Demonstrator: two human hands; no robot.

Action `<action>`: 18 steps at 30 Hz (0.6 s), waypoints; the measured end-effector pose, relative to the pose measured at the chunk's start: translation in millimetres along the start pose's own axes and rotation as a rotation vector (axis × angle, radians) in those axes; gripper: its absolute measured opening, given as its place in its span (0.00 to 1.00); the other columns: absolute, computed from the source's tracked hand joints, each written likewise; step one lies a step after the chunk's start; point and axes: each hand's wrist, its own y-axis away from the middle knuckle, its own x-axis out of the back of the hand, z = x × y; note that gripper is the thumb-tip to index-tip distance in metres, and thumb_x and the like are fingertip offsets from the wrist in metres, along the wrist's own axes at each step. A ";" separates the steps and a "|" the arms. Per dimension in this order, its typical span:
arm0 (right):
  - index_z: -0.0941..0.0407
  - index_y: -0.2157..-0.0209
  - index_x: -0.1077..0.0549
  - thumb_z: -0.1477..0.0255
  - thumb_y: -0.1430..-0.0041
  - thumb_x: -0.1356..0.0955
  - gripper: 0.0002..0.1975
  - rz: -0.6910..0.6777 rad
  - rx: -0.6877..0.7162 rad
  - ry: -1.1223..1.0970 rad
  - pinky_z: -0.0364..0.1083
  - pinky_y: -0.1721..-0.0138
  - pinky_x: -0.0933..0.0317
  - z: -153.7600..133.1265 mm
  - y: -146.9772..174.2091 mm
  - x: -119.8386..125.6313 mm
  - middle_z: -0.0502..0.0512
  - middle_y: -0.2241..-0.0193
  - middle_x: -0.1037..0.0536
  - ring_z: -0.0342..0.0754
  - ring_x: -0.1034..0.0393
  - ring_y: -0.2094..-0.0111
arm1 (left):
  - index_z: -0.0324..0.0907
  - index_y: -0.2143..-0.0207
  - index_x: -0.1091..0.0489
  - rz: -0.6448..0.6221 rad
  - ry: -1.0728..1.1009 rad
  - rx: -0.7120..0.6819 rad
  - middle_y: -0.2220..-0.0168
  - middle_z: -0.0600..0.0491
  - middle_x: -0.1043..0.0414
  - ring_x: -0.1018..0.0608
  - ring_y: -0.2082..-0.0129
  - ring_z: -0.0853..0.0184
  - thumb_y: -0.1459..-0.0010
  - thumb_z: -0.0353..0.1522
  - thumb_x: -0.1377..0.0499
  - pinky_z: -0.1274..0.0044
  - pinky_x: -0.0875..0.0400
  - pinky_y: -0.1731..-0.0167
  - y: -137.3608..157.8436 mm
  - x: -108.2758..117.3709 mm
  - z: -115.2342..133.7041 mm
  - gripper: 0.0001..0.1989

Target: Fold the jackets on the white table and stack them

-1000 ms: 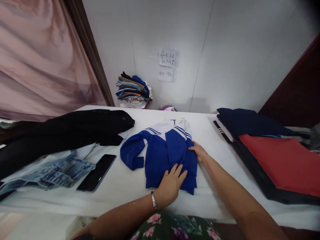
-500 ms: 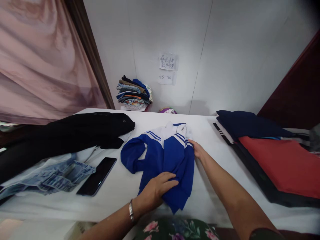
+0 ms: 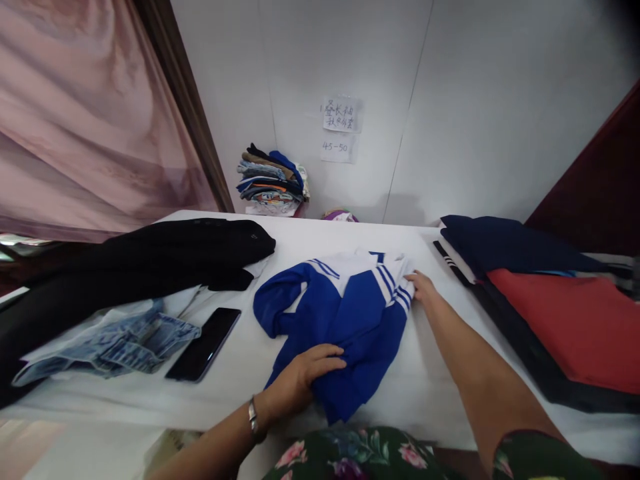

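Observation:
A blue and white jacket (image 3: 345,320) with striped shoulders lies rumpled on the white-covered table (image 3: 425,387) in front of me. Its left-side sleeve bends into a loop. My left hand (image 3: 305,375), with a silver bracelet at the wrist, rests on the lower front of the jacket, fingers stretched out over the cloth. At the jacket's right shoulder, my right hand (image 3: 421,288) has its fingers closed on the white, striped edge of the fabric. The fingertips there are partly hidden by the cloth.
To the left lie black clothing (image 3: 150,260), blue denim (image 3: 125,343) and a phone (image 3: 204,343). Folded clothes, including a red one (image 3: 570,320) and a navy one (image 3: 510,243), are stacked at right. Beyond the table's far edge stands a clothes pile (image 3: 273,180) by the wall.
My right hand has moved right, drawing the jacket's shoulder and collar that way. The jacket lies more slanted and spread. My left hand stays on its lower front. The view has shifted slightly.

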 end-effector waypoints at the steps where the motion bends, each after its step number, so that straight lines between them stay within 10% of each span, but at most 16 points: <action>1: 0.54 0.55 0.29 0.85 0.58 0.31 0.26 0.040 0.016 -0.001 0.43 0.69 0.27 -1.4 4.0 22.4 0.48 0.73 0.21 0.46 0.24 0.72 | 0.54 0.42 0.35 -0.023 0.016 -0.020 0.43 0.46 0.28 0.25 0.43 0.58 0.44 0.23 0.42 0.68 0.28 0.45 -6.5 -2.3 -4.6 0.29; 11: 0.49 0.53 0.30 0.73 0.62 0.27 0.29 0.272 0.043 0.251 0.56 0.65 0.25 20.6 104.1 227.9 0.61 0.63 0.20 0.60 0.22 0.65 | 0.49 0.47 0.28 -0.223 0.215 -0.075 0.47 0.43 0.25 0.24 0.45 0.58 0.43 0.28 0.38 0.68 0.28 0.46 -35.4 1.9 -17.6 0.21; 14: 0.50 0.55 0.26 0.67 0.58 0.29 0.24 0.318 0.349 0.723 0.59 0.54 0.28 8.9 106.1 228.5 0.65 0.53 0.21 0.64 0.25 0.53 | 0.49 0.46 0.29 -0.175 0.228 -0.044 0.46 0.43 0.26 0.24 0.46 0.59 0.42 0.29 0.39 0.69 0.27 0.47 -28.2 5.0 -13.2 0.20; 18: 0.55 0.51 0.23 0.63 0.47 0.33 0.22 0.070 0.743 1.016 0.58 0.45 0.35 -13.2 84.1 152.9 0.62 0.47 0.23 0.61 0.28 0.47 | 0.50 0.45 0.30 -0.127 0.198 -0.059 0.47 0.43 0.26 0.24 0.46 0.58 0.41 0.31 0.39 0.69 0.27 0.47 -24.0 0.3 -10.6 0.20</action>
